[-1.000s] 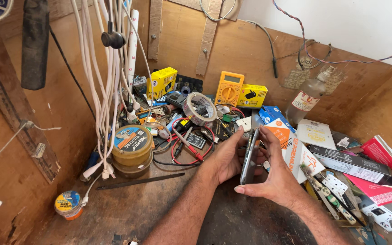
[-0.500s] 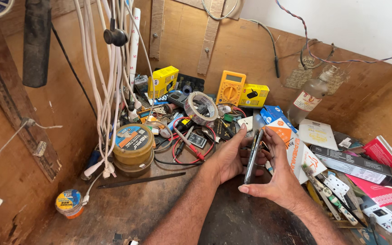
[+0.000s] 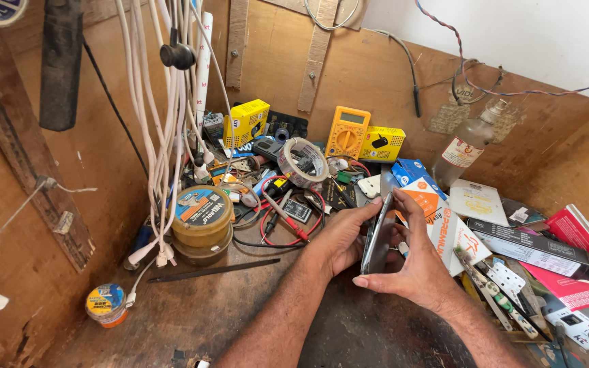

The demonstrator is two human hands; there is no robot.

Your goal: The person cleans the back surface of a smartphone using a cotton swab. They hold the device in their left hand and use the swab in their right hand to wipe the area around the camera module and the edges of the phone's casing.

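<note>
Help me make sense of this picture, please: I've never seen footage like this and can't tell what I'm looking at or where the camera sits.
The camera is worn on a person's head and looks down at their own two bare hands; there is no machine here. The left hand and the right hand together hold a slim dark phone on edge, gripping it from both sides.

Below is a worn wooden workbench with plywood walls, crowded with repair clutter: a yellow multimeter, a roll of clear tape, red and black probe leads, a round yellow tin, a small tin near the front left, a glass bottle and several cardboard boxes at the right. White cables hang down at the left.
</note>
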